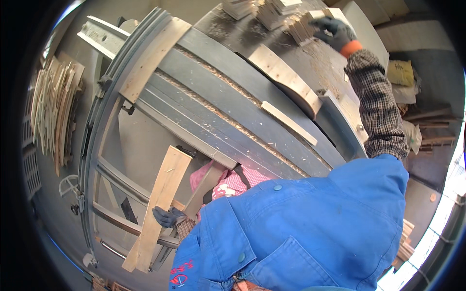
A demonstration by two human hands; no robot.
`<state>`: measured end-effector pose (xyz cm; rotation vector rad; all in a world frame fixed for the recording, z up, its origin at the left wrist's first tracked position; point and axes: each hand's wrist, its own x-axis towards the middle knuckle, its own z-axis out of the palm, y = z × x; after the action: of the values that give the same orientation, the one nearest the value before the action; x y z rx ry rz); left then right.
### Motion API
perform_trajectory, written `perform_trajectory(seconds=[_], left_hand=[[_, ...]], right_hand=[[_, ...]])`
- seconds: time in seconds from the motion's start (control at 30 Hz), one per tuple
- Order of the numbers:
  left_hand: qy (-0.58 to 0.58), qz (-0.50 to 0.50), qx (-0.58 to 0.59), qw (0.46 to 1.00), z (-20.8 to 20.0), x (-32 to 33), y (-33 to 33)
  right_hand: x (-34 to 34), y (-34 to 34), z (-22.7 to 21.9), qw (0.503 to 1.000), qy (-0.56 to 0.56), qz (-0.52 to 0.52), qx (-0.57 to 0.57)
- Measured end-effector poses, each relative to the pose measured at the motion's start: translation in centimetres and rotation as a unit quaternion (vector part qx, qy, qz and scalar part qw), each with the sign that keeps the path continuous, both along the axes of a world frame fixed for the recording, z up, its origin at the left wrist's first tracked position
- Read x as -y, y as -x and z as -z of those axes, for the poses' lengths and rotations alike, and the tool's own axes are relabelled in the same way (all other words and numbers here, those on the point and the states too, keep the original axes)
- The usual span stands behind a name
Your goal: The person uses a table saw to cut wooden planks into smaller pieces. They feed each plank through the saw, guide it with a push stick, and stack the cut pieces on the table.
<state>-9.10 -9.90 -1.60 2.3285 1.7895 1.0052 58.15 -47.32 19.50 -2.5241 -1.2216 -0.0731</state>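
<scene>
My left hand (167, 217), in a dark grey glove, grips the edge of a long pale wooden board (164, 186). The board is held at a slant beside the saw table's near edge, over the metal frame. My right hand (335, 35), gloved with an orange cuff, is stretched out to the far right. Its fingers are apart, beside a stack of small wooden pieces (302, 30), and nothing shows held in them. Whether the fingertips touch the stack I cannot tell.
A grey sliding saw table (208, 82) with sawdust-filled slots spans the middle. On it lie a narrow wooden strip (289, 122) and a curved wooden guard (284, 77). A board (155, 58) rests across the left rail. Thin planks (56, 111) stand stacked at far left.
</scene>
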Motion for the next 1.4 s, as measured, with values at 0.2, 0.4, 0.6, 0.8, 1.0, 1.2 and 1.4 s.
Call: perform_trajectory(seconds=[0.2, 0.4, 0.6, 0.8, 1.0, 1.2, 1.4], left_hand=[[-0.151, 0.075, -0.153, 0.974, 0.7, -0.8, 1.0], [-0.236, 0.123, -0.240, 0.933, 2.7, -1.9, 3.3], [-0.244, 0.133, -0.263, 0.924, 2.1, -1.5, 3.2], [-0.252, 0.161, -0.225, 0.928, 1.4, -1.3, 2.6], [-0.238, 0.160, -0.211, 0.935, 2.0, -1.6, 3.1], [-0.233, 0.134, -0.257, 0.928, 2.6, -1.9, 3.8], [-0.206, 0.142, -0.247, 0.936, 2.4, -1.6, 3.9]], right_hand=[[12.3, 7.6, 8.8, 0.964, 0.222, 0.061, -0.132], [15.7, 11.9, 14.8, 0.937, 0.345, -0.032, -0.032], [13.9, 12.6, 18.4, 0.913, 0.394, -0.077, 0.071], [10.7, 10.9, 18.6, 0.918, 0.377, -0.040, 0.115], [4.1, 4.7, 18.8, 0.942, 0.312, 0.092, 0.084], [-0.7, 2.5, 17.3, 0.966, 0.225, 0.123, -0.036], [-0.6, 3.1, 16.1, 0.965, 0.238, 0.101, -0.042]])
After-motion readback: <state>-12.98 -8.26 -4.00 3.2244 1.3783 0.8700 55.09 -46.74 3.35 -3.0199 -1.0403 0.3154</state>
